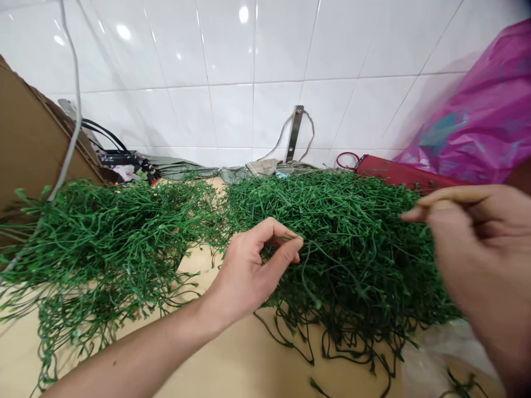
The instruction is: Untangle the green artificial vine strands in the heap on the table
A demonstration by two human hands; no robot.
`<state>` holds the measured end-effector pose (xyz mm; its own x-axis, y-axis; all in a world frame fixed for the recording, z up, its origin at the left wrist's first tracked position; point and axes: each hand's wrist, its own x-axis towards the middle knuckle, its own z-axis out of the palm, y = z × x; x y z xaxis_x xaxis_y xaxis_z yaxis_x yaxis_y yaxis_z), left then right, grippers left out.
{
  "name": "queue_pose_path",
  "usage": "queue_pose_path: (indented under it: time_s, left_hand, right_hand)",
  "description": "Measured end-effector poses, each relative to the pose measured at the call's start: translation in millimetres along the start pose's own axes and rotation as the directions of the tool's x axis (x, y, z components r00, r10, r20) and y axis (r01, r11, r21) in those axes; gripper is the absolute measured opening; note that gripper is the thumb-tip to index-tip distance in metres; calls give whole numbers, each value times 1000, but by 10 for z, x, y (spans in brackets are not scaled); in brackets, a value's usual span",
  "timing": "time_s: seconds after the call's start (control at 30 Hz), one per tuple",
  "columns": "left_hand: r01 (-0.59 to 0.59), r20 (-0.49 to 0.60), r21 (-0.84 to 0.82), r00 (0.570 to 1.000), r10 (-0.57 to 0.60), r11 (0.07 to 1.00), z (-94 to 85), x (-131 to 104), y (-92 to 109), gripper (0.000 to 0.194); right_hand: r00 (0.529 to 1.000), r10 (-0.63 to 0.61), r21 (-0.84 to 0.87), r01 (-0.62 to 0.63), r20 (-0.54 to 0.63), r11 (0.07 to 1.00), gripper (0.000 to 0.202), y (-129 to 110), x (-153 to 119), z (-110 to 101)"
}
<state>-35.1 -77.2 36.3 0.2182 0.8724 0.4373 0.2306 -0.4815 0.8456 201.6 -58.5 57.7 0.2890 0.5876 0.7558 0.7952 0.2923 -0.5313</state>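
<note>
My left hand [257, 265] is in the middle, thumb and fingertips pinched on a thin green stem [307, 276] that hangs down in front of a large pile of green plastic stems [348, 221]. At the right edge, my right hand [477, 232] is closed, thumb against the curled fingers, over the right end of that pile. Whether it holds anything is too small to tell. A second pile of green stems [120, 232], with small forked tips, lies on the left of the tan surface [240, 354].
A cardboard box [33, 127] and a pale cable [74, 127] are at the left. Along the tiled wall lie a flowered bag [124, 163], grey-green cloth [182, 168] and a red case [402, 172]. A purple plastic bag [477, 121] stands at back right, clear plastic [440, 354] at front right.
</note>
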Motion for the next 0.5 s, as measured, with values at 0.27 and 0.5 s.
queue_pose_path:
  time_s: [0.27, 0.5]
  left_hand:
    - [89, -47, -75, 995, -92, 993, 50, 97, -211, 10]
    - [34, 20, -127, 999, -32, 991, 70, 79, -199, 9]
  right_hand:
    - [892, -364, 198, 318, 269, 927, 27, -241, -382, 233]
    - [693, -90, 440, -347, 715, 828, 21, -371, -505, 281]
